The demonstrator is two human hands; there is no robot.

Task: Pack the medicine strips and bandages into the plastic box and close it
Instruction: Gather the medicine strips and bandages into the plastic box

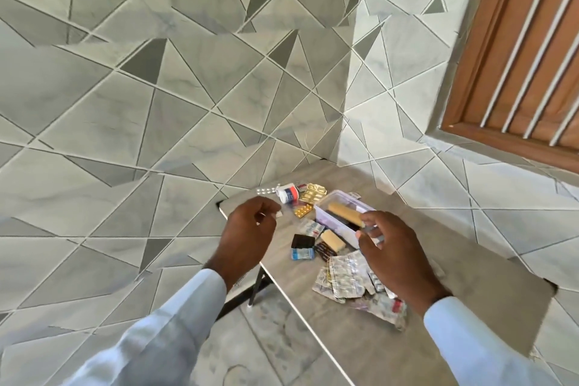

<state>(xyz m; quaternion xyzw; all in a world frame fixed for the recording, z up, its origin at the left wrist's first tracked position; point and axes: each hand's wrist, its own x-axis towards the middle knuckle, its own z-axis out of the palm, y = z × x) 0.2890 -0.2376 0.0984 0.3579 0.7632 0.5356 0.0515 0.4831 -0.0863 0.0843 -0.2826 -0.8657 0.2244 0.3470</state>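
Pale smooth sleeves frame both hands. Right hand (395, 255) pinches a thin silvery strip (369, 230) at the near rim of the clear rectangular plastic box (341, 213), which sits lidless mid-table holding a tan roll (345, 212). Left hand (250, 230), at nine o'clock of the box, is loosely curled around a small white scrap (277, 214). Crinkled foil medicine strips (347, 276) lie at six o'clock on the grey marbled table (454, 276).

A small grey marbled table (391, 323) with black folding legs stands in a corner. The walls (141, 88) behind and beside it are covered in grey tiles with angular geometric lines. A brown wooden window frame (488, 41) with pale vertical bars sits upper right.
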